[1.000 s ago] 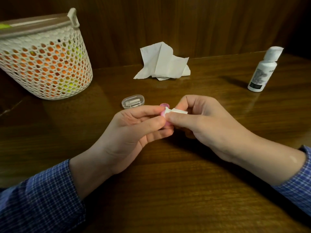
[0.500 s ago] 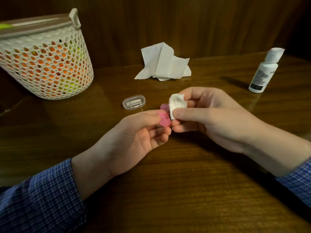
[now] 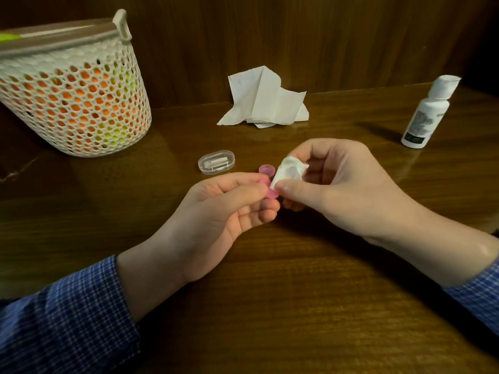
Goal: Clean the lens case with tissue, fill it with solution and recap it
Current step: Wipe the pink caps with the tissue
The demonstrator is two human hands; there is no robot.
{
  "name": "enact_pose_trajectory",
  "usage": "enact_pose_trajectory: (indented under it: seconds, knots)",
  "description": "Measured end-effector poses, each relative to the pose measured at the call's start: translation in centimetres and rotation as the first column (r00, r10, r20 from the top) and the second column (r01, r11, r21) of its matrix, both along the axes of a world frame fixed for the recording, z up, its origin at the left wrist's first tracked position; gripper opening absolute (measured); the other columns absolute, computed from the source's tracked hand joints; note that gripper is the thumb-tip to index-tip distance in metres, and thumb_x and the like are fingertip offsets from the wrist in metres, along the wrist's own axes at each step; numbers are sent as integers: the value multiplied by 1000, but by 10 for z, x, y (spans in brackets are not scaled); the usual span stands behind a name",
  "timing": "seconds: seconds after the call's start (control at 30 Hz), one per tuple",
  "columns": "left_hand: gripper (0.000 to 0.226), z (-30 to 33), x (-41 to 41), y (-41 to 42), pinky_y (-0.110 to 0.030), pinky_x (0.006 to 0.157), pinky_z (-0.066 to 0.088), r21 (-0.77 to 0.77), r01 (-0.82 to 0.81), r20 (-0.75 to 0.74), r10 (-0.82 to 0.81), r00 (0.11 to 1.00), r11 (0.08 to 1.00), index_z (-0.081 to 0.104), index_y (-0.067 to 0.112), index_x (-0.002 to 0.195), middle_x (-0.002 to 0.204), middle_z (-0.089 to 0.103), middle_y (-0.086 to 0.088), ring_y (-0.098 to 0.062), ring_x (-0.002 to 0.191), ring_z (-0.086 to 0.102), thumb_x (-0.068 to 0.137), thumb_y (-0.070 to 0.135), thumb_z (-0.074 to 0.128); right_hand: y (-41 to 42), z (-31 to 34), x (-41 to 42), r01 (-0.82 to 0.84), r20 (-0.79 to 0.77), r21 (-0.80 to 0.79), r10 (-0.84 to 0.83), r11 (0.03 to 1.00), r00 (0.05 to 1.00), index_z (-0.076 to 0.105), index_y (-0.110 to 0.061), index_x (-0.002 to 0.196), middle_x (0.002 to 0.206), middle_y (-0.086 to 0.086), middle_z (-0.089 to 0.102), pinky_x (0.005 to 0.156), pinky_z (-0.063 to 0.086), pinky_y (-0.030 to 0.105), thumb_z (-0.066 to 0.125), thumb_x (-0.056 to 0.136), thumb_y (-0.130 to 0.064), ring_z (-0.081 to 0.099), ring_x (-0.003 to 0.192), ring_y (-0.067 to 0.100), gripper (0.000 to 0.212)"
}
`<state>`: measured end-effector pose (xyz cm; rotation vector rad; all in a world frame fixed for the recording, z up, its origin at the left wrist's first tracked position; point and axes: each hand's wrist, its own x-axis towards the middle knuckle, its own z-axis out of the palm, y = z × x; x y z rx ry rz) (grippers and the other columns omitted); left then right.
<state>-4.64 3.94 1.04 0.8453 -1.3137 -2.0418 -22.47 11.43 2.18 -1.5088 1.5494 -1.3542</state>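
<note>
My left hand (image 3: 229,209) pinches a small pink lens case part (image 3: 270,192) between thumb and fingers, just above the table. Beside it my right hand (image 3: 332,184) holds a crumpled wad of white tissue (image 3: 289,171), whose lower edge touches the pink part. A second pink piece (image 3: 266,169) sits on the table just behind my left fingertips. The white solution bottle (image 3: 426,114) stands upright at the far right with its flip cap open.
A clear oval plastic box (image 3: 216,162) lies behind my left hand. Loose white tissue sheets (image 3: 263,99) lie against the wooden back wall. A white mesh basket (image 3: 73,90) with orange and yellow contents stands at the far left on the wooden table (image 3: 270,306).
My right hand has drawn the tissue out of the pink part and lifted it slightly, so the wad now shows. My left hand has turned the pink part toward the right.
</note>
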Motion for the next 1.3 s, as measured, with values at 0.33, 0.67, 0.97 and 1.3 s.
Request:
enact_pose_trajectory:
  seconds: [0.33, 0.67, 0.97, 1.3]
  knots:
    - [41, 2, 0, 2, -23, 61, 57, -56, 82, 117, -75, 990, 995, 73, -10, 104, 83, 71, -16, -16, 70, 69, 76, 20, 67, 5, -5, 6, -3, -448, -148, -64, 989, 892, 79, -25, 87, 90, -19, 70, 84, 53, 20, 77, 88, -16, 67, 92, 1, 9]
    - [47, 1, 4, 7, -26, 70, 61, -380, 154, 223, -72, 972, 912, 66, 8, 125, 94, 76, -3, -17, 83, 76, 80, 19, 73, 2, -2, 4, -17, -368, -104, -23, 994, 929, 75, -23, 84, 84, -10, 71, 73, 51, 17, 69, 93, -14, 66, 85, 7, 14]
    - [34, -1, 8, 14, -24, 74, 62, -905, 138, 251, 242, 937, 402, 69, 18, 117, 93, 74, 9, -7, 86, 74, 83, 22, 72, -1, -6, 6, -45, -202, 61, 56, 997, 978, 76, -20, 78, 77, 1, 74, 66, 51, 19, 71, 94, -29, 67, 72, 9, 20]
    - [18, 3, 10, 8, -22, 68, 61, -720, 234, 324, 18, 946, 654, 71, 11, 109, 87, 77, 0, -11, 77, 76, 98, 13, 58, 4, -12, 7, -34, -422, -345, -123, 938, 898, 77, -16, 95, 90, -5, 72, 75, 56, 26, 78, 89, -14, 68, 86, 10, 6]
